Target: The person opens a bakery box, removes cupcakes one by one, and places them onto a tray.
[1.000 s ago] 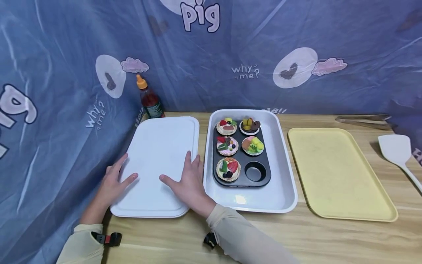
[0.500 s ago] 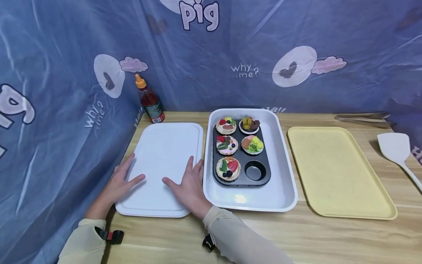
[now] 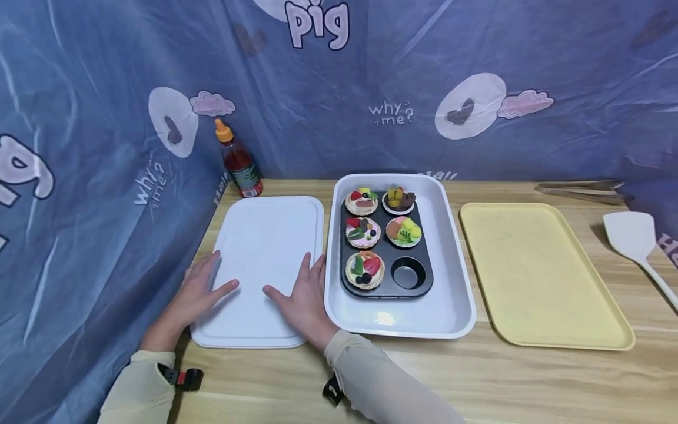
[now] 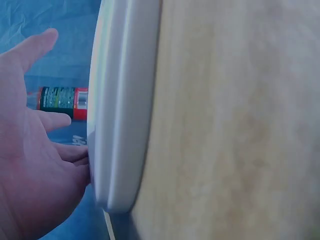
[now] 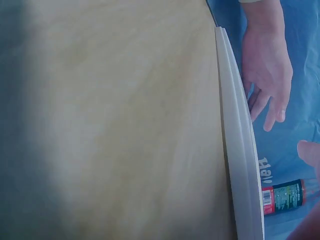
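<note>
A white rectangular lid-like panel (image 3: 265,265) with rounded corners lies on the wooden table, its stepped rim seen in the left wrist view. My left hand (image 3: 195,294) rests along its left edge, thumb spread over the top; the lower fingers touch the rim. At the right edge is my right hand (image 3: 304,303), fingers extended and thumb pointing inward, in the narrow space beside a deep white tray (image 3: 457,294). Inside that tray sits a dark muffin tin (image 3: 384,282) holding several fruit tarts (image 3: 365,271), with one cup bare at front right.
A red sauce bottle (image 3: 242,168) with an orange cap stands behind the panel. Right of the deep tray lies a yellow tray (image 3: 545,277). Tongs (image 3: 582,191) and a white spatula (image 3: 630,235) lie at the far right. A blue printed curtain (image 3: 339,88) borders the back and left.
The white panel has shifted right, and its far edge appears lower in view, uncovering the bottle's base. Both hands moved slightly right with it. The last half second shows little movement.
</note>
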